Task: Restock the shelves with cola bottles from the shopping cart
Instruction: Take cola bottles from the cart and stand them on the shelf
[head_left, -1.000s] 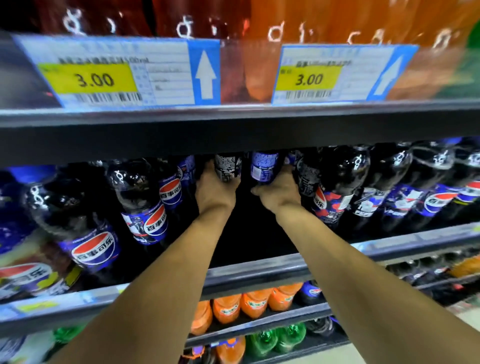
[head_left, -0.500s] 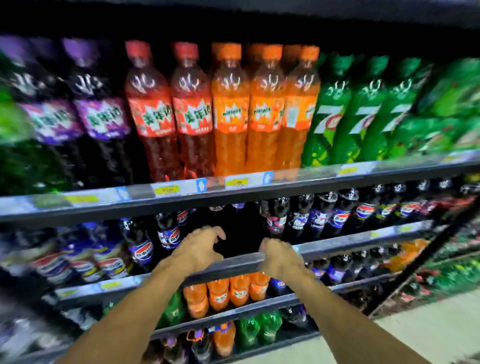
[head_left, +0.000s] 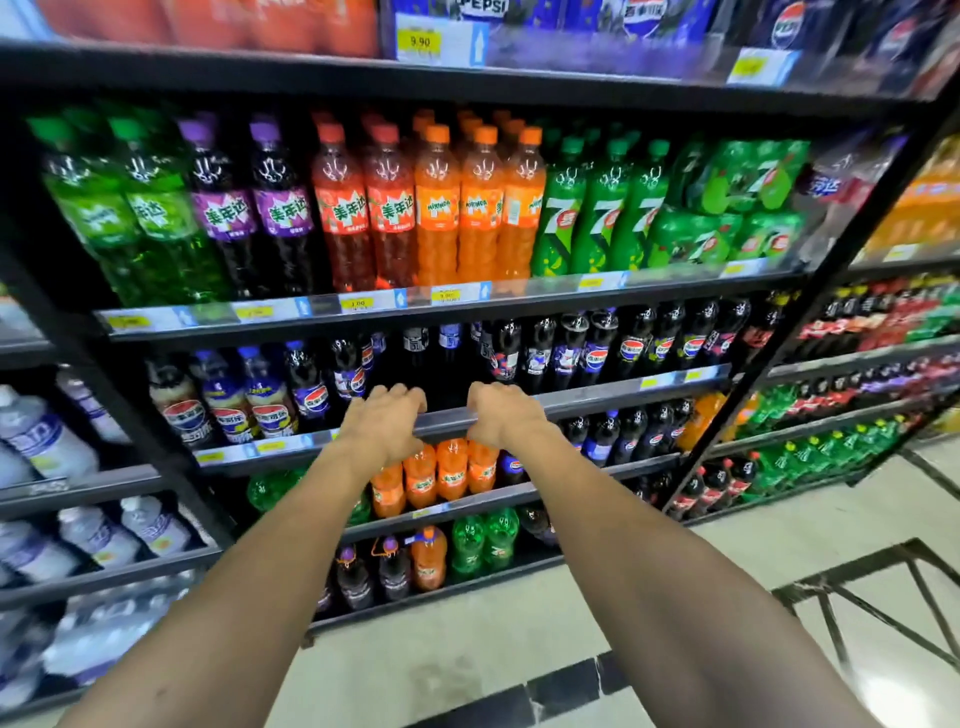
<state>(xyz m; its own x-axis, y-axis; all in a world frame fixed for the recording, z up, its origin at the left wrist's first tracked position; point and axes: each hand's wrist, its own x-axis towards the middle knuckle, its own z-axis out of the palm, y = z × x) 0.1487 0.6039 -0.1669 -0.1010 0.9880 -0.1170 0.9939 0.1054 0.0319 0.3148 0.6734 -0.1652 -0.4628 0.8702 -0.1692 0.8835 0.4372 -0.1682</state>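
Note:
Dark cola bottles (head_left: 631, 343) with blue, red and white labels stand in rows on the middle shelf (head_left: 597, 402). Two more cola bottles (head_left: 434, 343) stand far back in a gap at the shelf's centre. My left hand (head_left: 384, 421) and my right hand (head_left: 501, 413) hover in front of that gap, by the shelf's front rail. Both hold nothing, fingers loosely curled and apart. The shopping cart (head_left: 872, 608) shows only as black wire bars at the lower right.
Above the cola shelf stand green, purple, red and orange soda bottles (head_left: 436, 208). Small orange bottles (head_left: 434, 475) sit on the shelf below my hands. Water bottles (head_left: 47, 441) fill the left bay. A black upright post (head_left: 810, 306) divides the right bay. Pale floor tiles lie below.
Both hands came out of the shelf gap, leaving two cola bottles standing at the back, and drew back to the rail. The view pulled back from the shelf.

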